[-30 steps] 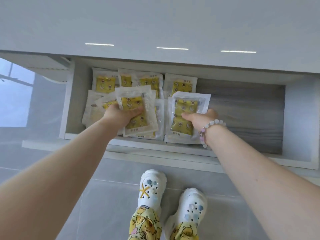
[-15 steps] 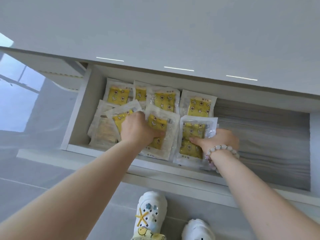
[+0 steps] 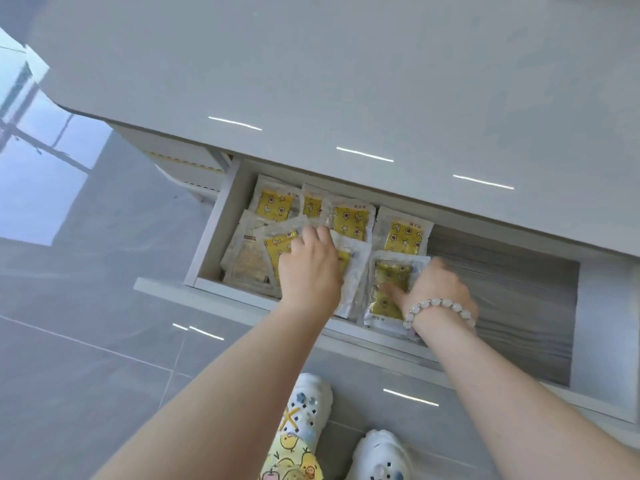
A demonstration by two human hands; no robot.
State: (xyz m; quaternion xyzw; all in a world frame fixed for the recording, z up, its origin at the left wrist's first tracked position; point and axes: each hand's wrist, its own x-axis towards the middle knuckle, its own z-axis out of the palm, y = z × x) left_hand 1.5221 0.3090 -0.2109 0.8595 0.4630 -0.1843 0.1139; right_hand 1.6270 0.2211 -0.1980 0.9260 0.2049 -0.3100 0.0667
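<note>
An open drawer (image 3: 221, 220) holds several clear packets with yellow patterned contents, lying in overlapping rows at its left end. My left hand (image 3: 308, 268) lies palm down with fingers stretched over the front middle packets, covering most of one packet (image 3: 355, 282). My right hand (image 3: 440, 285), with a bead bracelet (image 3: 440, 304) on the wrist, holds the front right packet (image 3: 388, 275), thumb on top and fingers curled at its right edge. Three more packets (image 3: 403, 235) show fully in the back row.
The drawer's right half shows bare wood-grain bottom (image 3: 502, 306). A glossy grey countertop (image 3: 346, 64) overhangs the drawer's back. Below are grey floor tiles (image 3: 86, 375) and my white clogs (image 3: 308, 403).
The left hand's packet has been laid onto the pile and its fingers have stretched flat over it. The right hand's packet has come down into the front row. The view has tilted.
</note>
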